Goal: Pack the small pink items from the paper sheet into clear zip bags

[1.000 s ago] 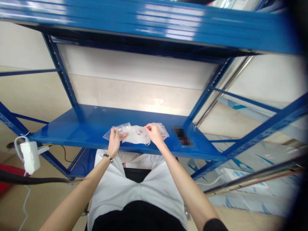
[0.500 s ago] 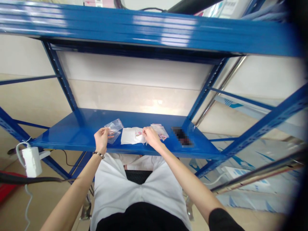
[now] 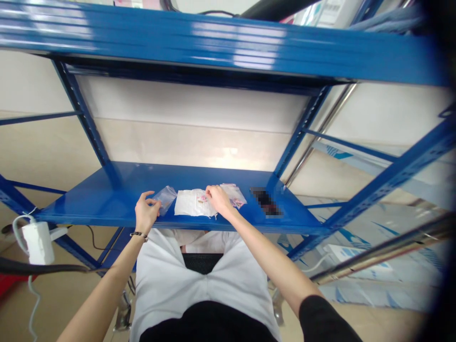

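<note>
On the blue shelf, my left hand [image 3: 147,213] is beside a clear plastic bag [image 3: 166,197], its thumb and fingers apart and nothing visible between them. A white cloth or paper sheet [image 3: 185,204] lies flat right of that bag, with small pink pieces [image 3: 202,198] near its right side. The fingers of my right hand [image 3: 218,198] are pinched together over the sheet's right edge; whatever they hold is too small to tell. Partly behind this hand, more clear bags [image 3: 235,194] with pink contents rest on the shelf.
A dark, pixelated object [image 3: 266,202] lies at the right of the blue shelf [image 3: 142,176]. Blue uprights stand at both sides, and a blue beam [image 3: 178,42] crosses above. A white power adapter [image 3: 38,243] hangs at the left, with its cable.
My left hand has let go of the clear bag, which now lies lower on the shelf, and its fingers have spread. My right hand stays pinched at the sheet's right edge. The view has shifted slightly.
</note>
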The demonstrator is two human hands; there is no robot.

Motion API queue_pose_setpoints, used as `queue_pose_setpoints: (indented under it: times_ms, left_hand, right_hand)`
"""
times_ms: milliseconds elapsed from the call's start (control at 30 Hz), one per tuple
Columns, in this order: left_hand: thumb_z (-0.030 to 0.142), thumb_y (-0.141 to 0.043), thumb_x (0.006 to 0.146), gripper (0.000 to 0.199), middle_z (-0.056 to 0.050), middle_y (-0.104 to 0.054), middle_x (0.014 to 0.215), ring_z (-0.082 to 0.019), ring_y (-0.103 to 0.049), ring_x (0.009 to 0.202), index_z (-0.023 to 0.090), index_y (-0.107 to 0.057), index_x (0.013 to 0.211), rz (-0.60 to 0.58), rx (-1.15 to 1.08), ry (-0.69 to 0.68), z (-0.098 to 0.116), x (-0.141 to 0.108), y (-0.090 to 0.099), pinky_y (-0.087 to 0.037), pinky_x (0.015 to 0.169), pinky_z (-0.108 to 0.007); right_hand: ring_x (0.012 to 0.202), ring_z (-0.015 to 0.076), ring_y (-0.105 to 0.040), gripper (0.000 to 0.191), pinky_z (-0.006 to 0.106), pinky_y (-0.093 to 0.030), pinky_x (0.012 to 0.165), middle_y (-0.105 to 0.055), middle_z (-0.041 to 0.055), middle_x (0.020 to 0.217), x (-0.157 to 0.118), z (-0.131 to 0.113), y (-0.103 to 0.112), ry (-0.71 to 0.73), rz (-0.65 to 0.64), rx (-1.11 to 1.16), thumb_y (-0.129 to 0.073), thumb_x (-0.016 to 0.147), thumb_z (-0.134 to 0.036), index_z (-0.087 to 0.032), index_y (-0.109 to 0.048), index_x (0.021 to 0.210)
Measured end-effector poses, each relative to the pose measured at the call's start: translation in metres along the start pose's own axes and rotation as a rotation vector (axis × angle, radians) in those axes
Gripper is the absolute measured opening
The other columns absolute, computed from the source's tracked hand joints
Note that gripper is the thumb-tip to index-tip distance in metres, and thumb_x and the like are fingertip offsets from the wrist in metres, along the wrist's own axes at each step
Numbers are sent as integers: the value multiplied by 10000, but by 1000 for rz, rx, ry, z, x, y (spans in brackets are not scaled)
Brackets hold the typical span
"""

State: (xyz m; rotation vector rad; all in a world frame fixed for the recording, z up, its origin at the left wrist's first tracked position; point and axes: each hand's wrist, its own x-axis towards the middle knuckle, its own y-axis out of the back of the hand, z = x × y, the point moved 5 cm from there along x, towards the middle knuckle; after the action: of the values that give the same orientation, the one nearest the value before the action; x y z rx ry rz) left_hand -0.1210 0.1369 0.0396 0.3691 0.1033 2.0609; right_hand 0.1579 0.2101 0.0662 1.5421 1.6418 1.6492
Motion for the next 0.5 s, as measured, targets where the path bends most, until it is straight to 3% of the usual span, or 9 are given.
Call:
queue_pose_setpoints:
  times_ms: [100,300,400,500]
  left_hand:
    - [306,-620,713,455,34,-620,541,-116,-498,320,144,-565,1135,3,-10,-76,4,-2,-2,-388,342,-198]
    - [318,-636,720,418,3,-654,595,-106,-500,325,133,-570,1089,-56,-76,-84,5,-4,-4,-391,351,-201]
    - [346,-678,704,457,-5,-658,609,-96,-505,350,126,-568,1089,-138,-211,-62,7,-3,-12,-383,363,-194]
    - [356,-720,676,496,-16,-662,623,-97,-525,387,120,-573,1086,-249,-317,-2,13,0,-31,-363,369,-186]
  right_hand:
    - [799,201,-578,163,271,-381,717,-660,58,798,5,-2,-4,1,3,33,-557,867,-87,-206,-651,807]
    - [879,198,-552,141,275,-401,785,-614,68,903,2,-11,-16,13,43,98,-527,900,-148,-197,-659,901]
    - [914,198,-538,179,286,-410,834,-590,64,951,-1,-14,-19,13,113,162,-497,901,-136,-201,-651,968]
    - [945,203,-530,221,299,-409,875,-578,62,963,-3,-12,-19,-7,155,200,-465,895,-115,-208,-646,981]
